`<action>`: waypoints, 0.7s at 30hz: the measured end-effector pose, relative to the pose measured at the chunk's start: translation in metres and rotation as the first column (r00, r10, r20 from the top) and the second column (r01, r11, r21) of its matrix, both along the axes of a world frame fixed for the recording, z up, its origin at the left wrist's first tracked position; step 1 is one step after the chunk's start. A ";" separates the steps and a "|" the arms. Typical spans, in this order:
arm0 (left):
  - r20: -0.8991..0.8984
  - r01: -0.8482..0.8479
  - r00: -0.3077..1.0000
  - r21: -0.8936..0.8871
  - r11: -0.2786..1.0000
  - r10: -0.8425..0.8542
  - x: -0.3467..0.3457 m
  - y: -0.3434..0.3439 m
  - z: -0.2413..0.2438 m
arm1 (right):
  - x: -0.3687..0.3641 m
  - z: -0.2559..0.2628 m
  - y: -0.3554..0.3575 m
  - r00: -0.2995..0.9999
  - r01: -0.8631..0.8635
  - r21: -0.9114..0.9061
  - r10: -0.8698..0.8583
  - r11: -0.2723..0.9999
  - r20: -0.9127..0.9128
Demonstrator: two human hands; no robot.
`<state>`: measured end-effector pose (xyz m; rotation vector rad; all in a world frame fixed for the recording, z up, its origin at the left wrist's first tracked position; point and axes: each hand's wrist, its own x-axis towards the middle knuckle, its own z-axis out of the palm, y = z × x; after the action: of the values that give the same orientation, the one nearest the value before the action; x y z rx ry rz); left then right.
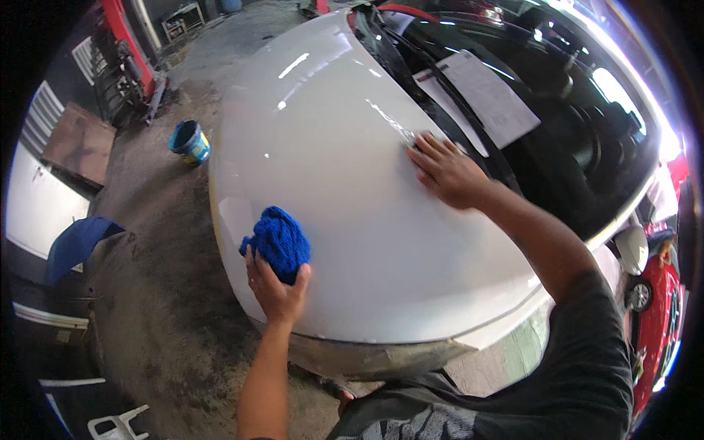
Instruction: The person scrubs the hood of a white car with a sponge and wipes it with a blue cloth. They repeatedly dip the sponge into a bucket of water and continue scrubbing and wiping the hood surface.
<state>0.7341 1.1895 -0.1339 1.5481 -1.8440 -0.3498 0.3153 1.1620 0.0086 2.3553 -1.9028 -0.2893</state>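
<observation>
My left hand (278, 294) grips a bunched blue microfiber cloth (281, 245) over the near left part of a white car hood (330, 181). Up by the base of the windshield, my right hand (448, 170) lies palm down on the hood with its fingers stretched forward. Its palm is hidden, so whether something sits under it I cannot tell. A shiny, wet-looking streak (388, 116) runs over the paint just beyond those fingertips.
Printed sheets (487, 99) lie on the windshield (583, 132), beneath a wiper arm (467, 107). A blue bucket (190, 143) stands on the concrete floor (159, 308). Further off are a red lift post (129, 49), a dark blue umbrella (80, 247), a white plastic chair (118, 423) and a red car (654, 330).
</observation>
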 end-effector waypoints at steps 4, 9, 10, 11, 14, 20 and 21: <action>-0.073 0.049 0.996 -0.118 0.992 -0.058 0.012 -0.001 0.000 | 0.025 -0.009 -0.207 1.000 0.000 0.004 0.000 1.000 -0.025; -0.108 0.097 0.989 -0.070 0.993 -0.105 -0.005 -0.003 0.013 | -0.023 -0.033 -0.365 0.984 0.168 -0.078 -0.172 0.983 -0.041; -0.141 0.141 0.979 -0.067 0.988 -0.149 -0.007 -0.011 0.022 | -0.013 -0.037 -0.372 0.973 0.229 -0.194 -0.229 0.954 0.026; -0.074 0.089 0.993 -0.056 0.994 -0.093 0.011 -0.008 0.016 | 0.011 -0.046 -0.362 0.958 0.287 -0.266 -0.273 0.920 0.088; -0.113 0.091 0.989 -0.058 0.994 -0.097 0.009 -0.012 -0.007 | 0.013 -0.038 -0.307 0.994 0.104 -0.219 -0.109 0.970 -0.013; -0.071 0.008 0.997 -0.049 0.999 -0.012 0.004 -0.013 -0.011 | 0.018 -0.030 -0.054 0.996 0.046 -0.145 -0.034 0.988 0.082; -0.046 -0.006 0.999 -0.044 0.999 0.004 0.007 -0.014 -0.011 | 0.025 -0.019 0.006 0.989 0.048 -0.098 -0.033 0.994 0.141</action>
<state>0.7406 1.1757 -0.1450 1.5029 -1.8007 -0.3373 0.3400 1.1678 -0.0109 2.3293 -1.9766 -0.0302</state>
